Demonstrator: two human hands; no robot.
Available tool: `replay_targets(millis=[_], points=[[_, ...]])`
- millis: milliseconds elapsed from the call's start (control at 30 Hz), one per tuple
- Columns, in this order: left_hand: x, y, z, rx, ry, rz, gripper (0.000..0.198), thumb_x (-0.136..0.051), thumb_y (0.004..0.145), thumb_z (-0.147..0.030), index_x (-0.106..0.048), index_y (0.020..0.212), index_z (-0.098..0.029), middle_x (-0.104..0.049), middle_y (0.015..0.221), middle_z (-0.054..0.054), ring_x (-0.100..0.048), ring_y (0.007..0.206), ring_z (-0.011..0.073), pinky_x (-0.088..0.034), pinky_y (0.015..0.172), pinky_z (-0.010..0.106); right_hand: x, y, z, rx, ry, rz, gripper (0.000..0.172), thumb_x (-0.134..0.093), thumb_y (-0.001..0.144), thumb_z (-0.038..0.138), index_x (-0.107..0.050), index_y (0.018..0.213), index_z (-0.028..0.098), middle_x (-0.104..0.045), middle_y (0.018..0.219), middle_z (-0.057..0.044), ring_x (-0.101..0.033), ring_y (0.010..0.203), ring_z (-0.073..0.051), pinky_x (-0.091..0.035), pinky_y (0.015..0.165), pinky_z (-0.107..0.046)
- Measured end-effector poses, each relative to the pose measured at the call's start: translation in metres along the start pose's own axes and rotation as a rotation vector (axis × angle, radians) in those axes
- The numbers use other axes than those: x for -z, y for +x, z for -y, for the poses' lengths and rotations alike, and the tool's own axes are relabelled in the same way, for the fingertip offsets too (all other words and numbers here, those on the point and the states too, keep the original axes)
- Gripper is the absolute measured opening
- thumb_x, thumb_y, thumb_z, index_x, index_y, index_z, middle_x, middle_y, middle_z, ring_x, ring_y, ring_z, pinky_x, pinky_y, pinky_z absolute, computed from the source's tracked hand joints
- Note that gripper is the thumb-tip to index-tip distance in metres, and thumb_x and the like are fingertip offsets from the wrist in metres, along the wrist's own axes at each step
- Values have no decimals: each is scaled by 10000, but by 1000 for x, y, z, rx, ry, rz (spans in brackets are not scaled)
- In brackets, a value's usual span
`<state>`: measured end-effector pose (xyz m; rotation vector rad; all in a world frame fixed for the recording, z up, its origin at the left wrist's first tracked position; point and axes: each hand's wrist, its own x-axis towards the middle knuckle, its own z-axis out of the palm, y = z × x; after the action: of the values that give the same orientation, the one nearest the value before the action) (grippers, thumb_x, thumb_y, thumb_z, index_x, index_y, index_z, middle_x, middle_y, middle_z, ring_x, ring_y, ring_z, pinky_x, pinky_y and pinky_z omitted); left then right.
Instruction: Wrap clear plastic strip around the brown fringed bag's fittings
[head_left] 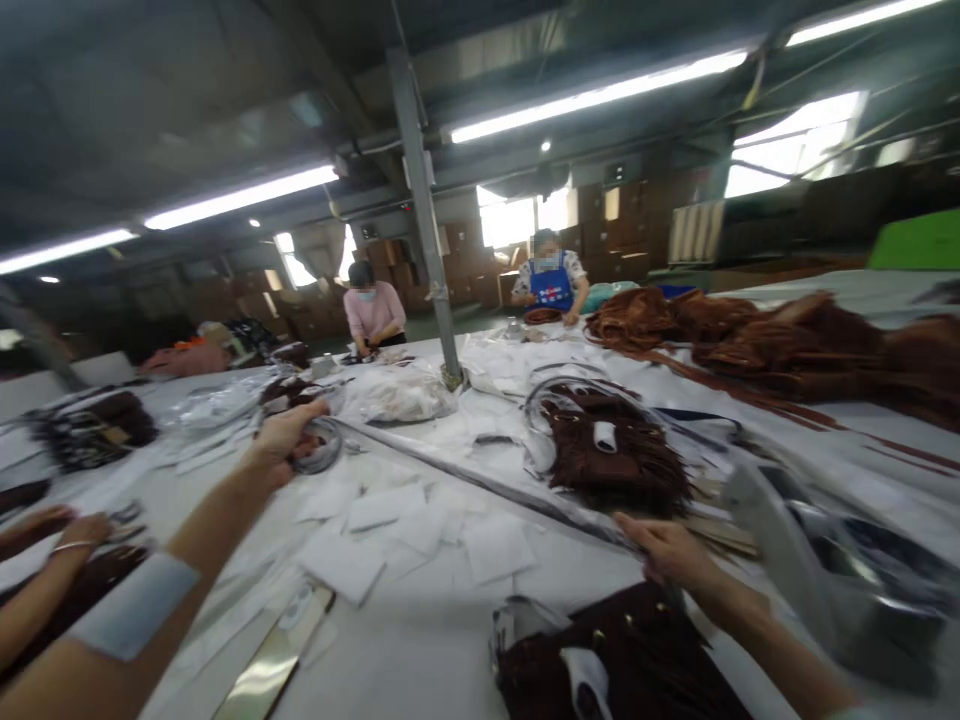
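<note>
A long dark strap (480,480), apparently sleeved in clear plastic, stretches taut between my two hands above the table. My left hand (287,440) is closed at its far end, where a coil of it (324,445) hangs by the fingers. The near end is gripped in my right hand (667,555), at the right. Just below that hand lies a dark brown fringed bag (622,650) with a white wrap on its front. Another dark brown fringed bag (611,440) rests beyond the strap, with a plastic-wrapped strap looped beside it.
White paper sheets (345,560) are scattered over the white table. A shiny metal ruler-like bar (274,655) lies in front. At right stands a grey tape dispenser (832,570). Brown bags (810,340) are heaped behind. A co-worker's hands (75,535) are at left; two people work across the table.
</note>
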<state>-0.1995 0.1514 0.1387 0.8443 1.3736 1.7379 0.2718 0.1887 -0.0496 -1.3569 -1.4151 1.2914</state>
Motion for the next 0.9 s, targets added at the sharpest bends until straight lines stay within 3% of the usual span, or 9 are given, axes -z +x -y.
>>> replay_targets(millis=[133, 233, 300, 367, 500, 567, 633, 733, 900], points=[[12, 1, 11, -30, 89, -33, 233, -763, 696, -284, -607, 727, -113, -519, 458, -42, -284, 266, 19, -188, 266, 122, 2, 33, -29, 169, -436, -47, 535, -465, 768, 680, -543, 504, 222, -550, 431, -46, -548, 446, -216, -375, 449, -306], [13, -7, 12, -68, 135, -3, 308, -794, 649, -367, -627, 741, -125, -492, 471, -56, -287, 276, 23, -199, 271, 138, 1, 46, -19, 353, -550, -163, 419, -460, 766, 610, -648, 654, 252, -697, 656, -81, -659, 643, -297, -482, 571, -370], [6, -18, 10, -81, 160, 37, 338, -810, 620, -394, -640, 746, -131, -486, 492, -59, -283, 288, 21, -212, 273, 142, -7, 43, 13, 475, -534, -267, 399, -453, 784, 577, -680, 811, 249, -730, 862, -101, -680, 807, -314, -521, 721, -407], [-7, -33, 6, -91, 180, 84, 348, -822, 601, -403, -651, 750, -140, -478, 512, -64, -284, 308, 19, -241, 283, 139, -25, 32, 60, 588, -497, -272, 445, -436, 825, 562, -679, 946, 210, -707, 1026, -125, -659, 950, -310, -501, 868, -430], [-45, -71, -3, -75, 220, 206, 340, -830, 592, -413, -668, 751, -160, -466, 554, -59, -336, 367, 30, -314, 324, 131, -84, 6, 159, 898, -405, 18, 510, -335, 953, 531, -628, 1128, 153, -660, 1153, -132, -600, 1089, -258, -446, 964, -380], [-62, -87, -5, -62, 232, 278, 343, -818, 607, -434, -673, 775, -172, -463, 554, -53, -344, 379, 40, -320, 332, 135, -117, -4, 192, 1056, -367, 154, 539, -284, 980, 541, -596, 1170, 145, -638, 1189, -132, -574, 1118, -245, -424, 973, -373], [-73, -97, -7, -78, 247, 333, 364, -800, 626, -464, -675, 818, -182, -475, 545, -44, -348, 379, 48, -311, 332, 143, -146, -10, 209, 1103, -359, 283, 636, -156, 990, 564, -623, 1063, 139, -667, 1073, -126, -607, 1006, -232, -450, 891, -349], [-80, -101, -8, -142, 264, 343, 389, -782, 645, -488, -666, 864, -188, -483, 515, -40, -333, 363, 49, -275, 327, 145, -170, -16, 214, 1043, -365, 374, 730, -41, 981, 580, -620, 871, 149, -657, 842, -76, -606, 779, -195, -438, 709, -291], [-76, -93, -1, -122, 170, 226, 410, -785, 615, -520, -629, 817, -198, -490, 551, -45, -348, 341, 51, -243, 275, 142, -156, -16, 216, 1012, -417, 301, 678, -102, 979, 603, -481, 610, 179, -481, 589, 7, -443, 559, -133, -290, 552, -256]])
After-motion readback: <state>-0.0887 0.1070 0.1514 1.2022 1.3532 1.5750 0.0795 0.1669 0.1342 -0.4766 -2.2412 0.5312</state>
